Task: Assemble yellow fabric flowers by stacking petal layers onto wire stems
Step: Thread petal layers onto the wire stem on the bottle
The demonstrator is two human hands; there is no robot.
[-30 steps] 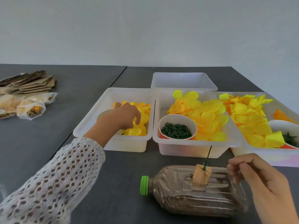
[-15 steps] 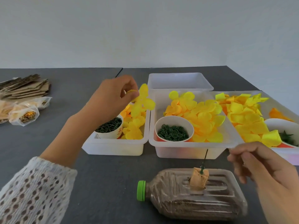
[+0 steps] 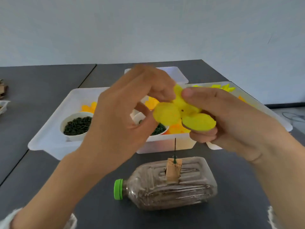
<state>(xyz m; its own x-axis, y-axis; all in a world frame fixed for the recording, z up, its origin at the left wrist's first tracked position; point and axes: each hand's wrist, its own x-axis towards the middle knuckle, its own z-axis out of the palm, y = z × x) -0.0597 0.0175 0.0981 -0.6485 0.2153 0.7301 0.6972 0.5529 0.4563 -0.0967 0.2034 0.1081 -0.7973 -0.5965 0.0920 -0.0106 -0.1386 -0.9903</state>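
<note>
A yellow fabric petal layer (image 3: 175, 113) with rounded lobes and a small centre hole is held up in front of me by both hands. My left hand (image 3: 122, 116) pinches its upper left edge. My right hand (image 3: 231, 119) grips its right side between thumb and fingers. Below it a thin dark wire stem (image 3: 175, 149) stands upright in a tan cork block (image 3: 173, 169) set into a clear bottle (image 3: 168, 185) with a green cap, lying on its side. The petal layer hangs above the wire tip, apart from it.
White plastic bins (image 3: 54, 134) sit behind the hands on the dark table, holding yellow and orange petals (image 3: 90, 107). A white bowl of dark green rings (image 3: 77, 125) stands in the left bin; a second bowl (image 3: 159, 128) is partly hidden. An empty bin (image 3: 179, 75) is farther back.
My left hand carried the petal layer from over the left bin to the centre above the wire. My right hand rose from beside the bottle and took hold of its right side.
</note>
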